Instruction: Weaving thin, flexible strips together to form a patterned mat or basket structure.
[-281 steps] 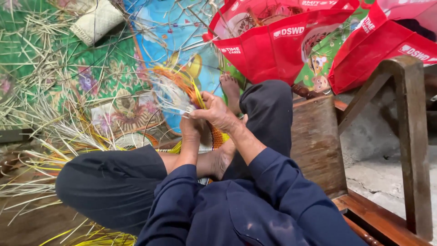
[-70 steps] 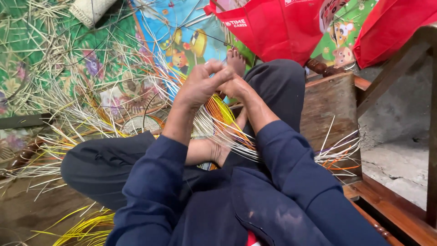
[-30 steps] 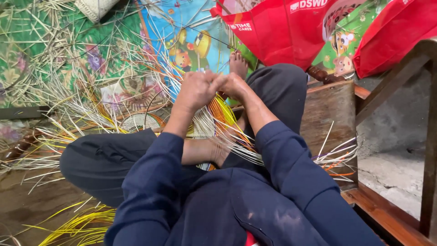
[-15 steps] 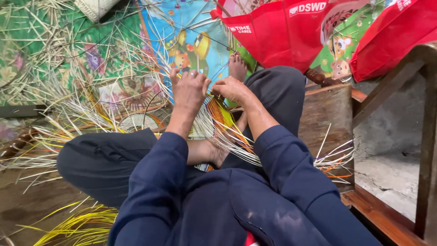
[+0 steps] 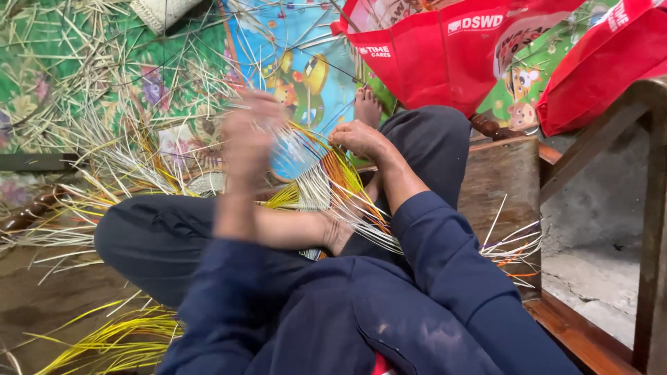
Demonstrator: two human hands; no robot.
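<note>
I sit cross-legged with a half-woven piece of pale, yellow and orange strips (image 5: 326,184) resting over my foot. My right hand (image 5: 356,137) presses down on its top edge, fingers curled on the strips. My left hand (image 5: 249,135) is blurred by motion, up and to the left of the weave, and several pale strips (image 5: 295,149) fan from it toward the piece. Whether its fingers pinch those strips is too smeared to tell. Loose strip ends (image 5: 511,243) stick out past my right arm.
Loose straw (image 5: 104,173) lies scattered over a colourful printed mat (image 5: 292,55). Two red bags (image 5: 445,55) stand at the back right. A wooden chair frame (image 5: 597,139) and a bench plank (image 5: 497,187) are at my right. Yellow strips (image 5: 111,340) lie at front left.
My left hand has swung left and away from my right hand, drawing strips out with it. My right hand stays on the weave's top edge.
</note>
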